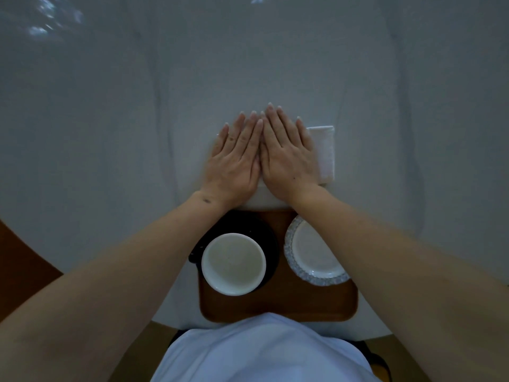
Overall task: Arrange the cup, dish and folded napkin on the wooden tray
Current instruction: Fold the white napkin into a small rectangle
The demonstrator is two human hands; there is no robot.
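Note:
A wooden tray (278,304) lies at the near edge of the white-clothed table. On its left stands a white cup (233,264) on a black saucer (268,238). On its right sits a white dish with a patterned glass rim (314,252). Just beyond the tray a white folded napkin (325,150) lies on the cloth. My left hand (234,164) and my right hand (286,158) rest flat on the napkin side by side, fingers stretched out and pointing away from me, covering most of it.
The white tablecloth (248,64) spreads wide beyond and beside the napkin, with soft creases. The round table's edge curves at the lower left, with brown floor (22,266) past it. My light-blue clothing (264,351) sits close to the tray's near edge.

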